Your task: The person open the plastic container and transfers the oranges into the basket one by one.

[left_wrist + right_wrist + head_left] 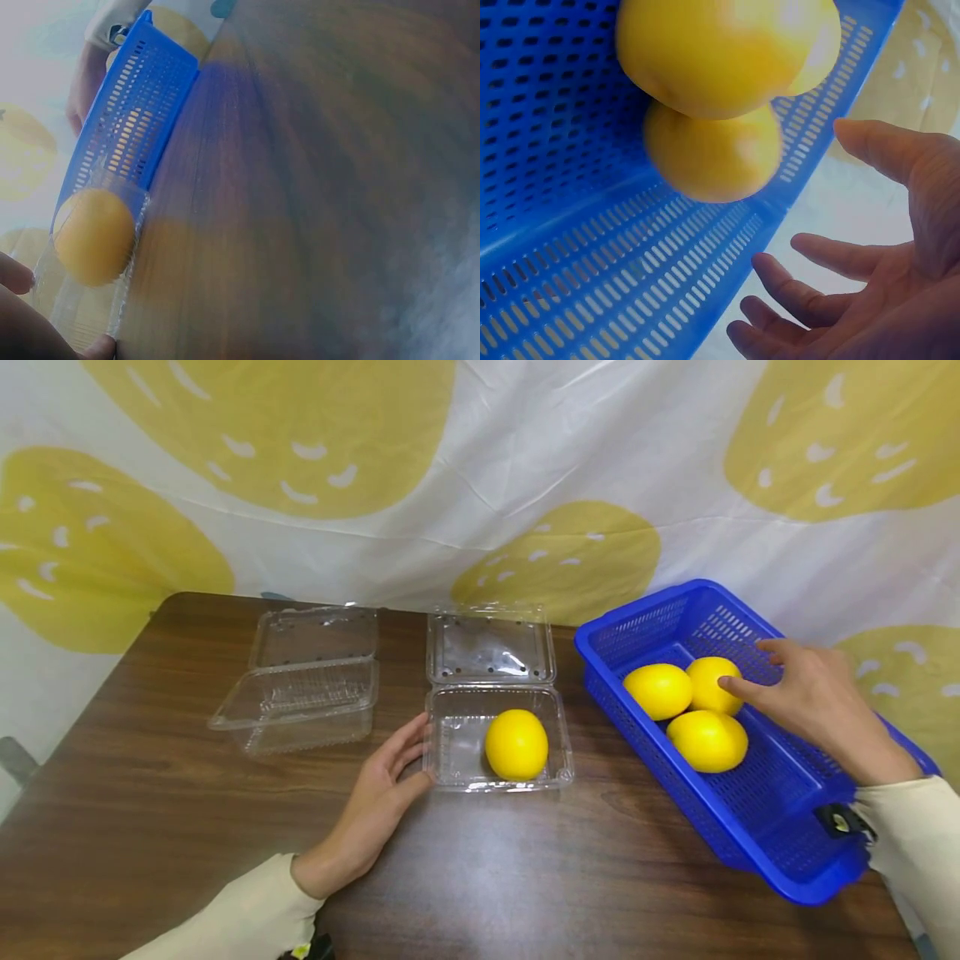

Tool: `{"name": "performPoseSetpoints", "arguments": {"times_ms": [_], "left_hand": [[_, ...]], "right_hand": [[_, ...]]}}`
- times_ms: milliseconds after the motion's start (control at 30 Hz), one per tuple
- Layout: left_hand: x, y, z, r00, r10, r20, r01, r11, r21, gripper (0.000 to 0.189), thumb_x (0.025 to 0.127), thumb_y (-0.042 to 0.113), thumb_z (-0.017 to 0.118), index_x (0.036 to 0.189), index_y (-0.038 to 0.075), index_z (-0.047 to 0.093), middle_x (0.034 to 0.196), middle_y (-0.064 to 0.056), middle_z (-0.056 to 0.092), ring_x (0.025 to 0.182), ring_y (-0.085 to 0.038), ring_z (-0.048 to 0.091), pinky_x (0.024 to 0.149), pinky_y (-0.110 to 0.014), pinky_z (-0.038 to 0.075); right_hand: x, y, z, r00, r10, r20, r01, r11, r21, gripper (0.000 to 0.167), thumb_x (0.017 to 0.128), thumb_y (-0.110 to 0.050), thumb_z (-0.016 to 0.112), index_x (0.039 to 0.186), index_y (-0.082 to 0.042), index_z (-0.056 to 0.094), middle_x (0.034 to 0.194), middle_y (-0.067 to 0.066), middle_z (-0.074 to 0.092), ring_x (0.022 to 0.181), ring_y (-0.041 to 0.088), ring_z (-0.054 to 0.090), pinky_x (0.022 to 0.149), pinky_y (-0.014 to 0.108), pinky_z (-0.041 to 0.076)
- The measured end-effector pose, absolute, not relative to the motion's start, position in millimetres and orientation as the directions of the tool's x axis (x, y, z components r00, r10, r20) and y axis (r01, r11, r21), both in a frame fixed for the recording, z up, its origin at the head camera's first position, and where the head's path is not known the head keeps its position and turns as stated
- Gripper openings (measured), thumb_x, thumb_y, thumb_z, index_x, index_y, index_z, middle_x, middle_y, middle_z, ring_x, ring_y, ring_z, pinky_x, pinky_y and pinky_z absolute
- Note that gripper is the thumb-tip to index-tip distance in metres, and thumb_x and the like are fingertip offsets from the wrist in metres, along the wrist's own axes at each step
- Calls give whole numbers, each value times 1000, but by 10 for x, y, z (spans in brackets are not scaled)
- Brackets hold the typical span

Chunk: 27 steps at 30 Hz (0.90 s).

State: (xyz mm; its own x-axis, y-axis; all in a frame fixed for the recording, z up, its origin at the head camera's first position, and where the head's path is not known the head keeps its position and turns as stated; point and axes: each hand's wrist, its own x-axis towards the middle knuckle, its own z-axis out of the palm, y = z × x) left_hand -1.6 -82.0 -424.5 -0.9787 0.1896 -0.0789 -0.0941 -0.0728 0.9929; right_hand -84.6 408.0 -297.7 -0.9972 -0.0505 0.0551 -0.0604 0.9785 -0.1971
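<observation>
My left hand rests with extended fingers against the left side of a clear plastic clamshell box, its thumb by the front corner. The box's lid is folded back, and one yellow lemon sits in the right part of its base. Over the blue basket, my right hand hovers with thumb and fingers spread, holding nothing. Three lemons lie together in the basket: a left one, a front one and a back one, which the right thumb overlaps in the head view.
A second clear clamshell box stands opened on the left of the brown wooden table. Behind the table hangs a white cloth printed with big yellow fruit shapes. The basket stands at an angle along the table's right side.
</observation>
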Motion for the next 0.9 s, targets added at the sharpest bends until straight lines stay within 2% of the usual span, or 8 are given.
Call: {"name": "performPoseSetpoints", "arguments": {"times_ms": [400,633,900], "left_hand": [[-18,-823,-4250,-979,188,-76,-90,-67,994,79,96,-7,62,170,4,36,172,-18,41,155,-38,44,112,-17,46],[-19,-822,-4250,-979,188,-74,-88,-68,994,79,97,-8,61,170,3,36,172,-18,41,155,-38,44,111,-16,46],[-20,-821,-4253,-979,189,-71,-86,-70,994,78,97,-8,61,170,2,36,172,-19,41,155,-38,44,110,-15,46]], "right_hand": [[-812,3800,-2888,-996,-67,56,-79,962,-262,75,103,-39,75,147,17,54,139,46,59,124,68,53,99,77,44],[-766,3526,-2823,-992,-111,55,-123,941,-316,76,102,-40,78,148,16,54,147,43,56,135,67,45,107,79,37],[-676,3219,-2705,-985,-152,86,-172,922,-347,75,100,-42,80,149,11,58,150,37,58,144,61,43,116,77,33]]}}
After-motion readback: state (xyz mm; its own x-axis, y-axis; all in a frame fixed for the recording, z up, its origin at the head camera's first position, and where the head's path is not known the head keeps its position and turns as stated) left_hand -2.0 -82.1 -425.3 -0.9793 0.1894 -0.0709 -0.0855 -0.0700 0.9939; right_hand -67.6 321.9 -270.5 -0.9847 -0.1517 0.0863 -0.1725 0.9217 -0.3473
